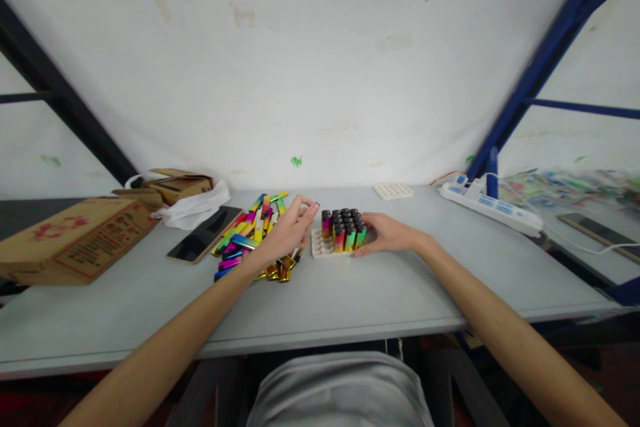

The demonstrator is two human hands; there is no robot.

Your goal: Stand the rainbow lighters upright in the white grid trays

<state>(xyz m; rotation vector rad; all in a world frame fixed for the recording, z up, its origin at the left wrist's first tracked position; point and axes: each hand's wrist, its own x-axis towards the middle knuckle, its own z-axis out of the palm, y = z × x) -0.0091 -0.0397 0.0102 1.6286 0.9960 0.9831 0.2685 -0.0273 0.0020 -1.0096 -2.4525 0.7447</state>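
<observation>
Shiny multicoloured lighters (346,235) with black tops stand upright in rows in a white tray with holes (320,251). The tray's left part shows bare holes. My right hand (387,233) curls around the right side of the group, thumb at the near corner and fingers behind. Just left of the tray, my left hand (291,230) is closed in a pinch, raised over the edge of a loose pile of metallic lighters (240,245). A small dark tip pokes out from its fingertips and looks like a lighter's top; the fingers cover the rest.
A second white holed tray (394,191) lies by the wall. Left of the pile are a dark phone (205,235), a white plastic bag (197,208) and cardboard boxes (80,240). A power strip (490,207) and another phone (600,230) lie on the right.
</observation>
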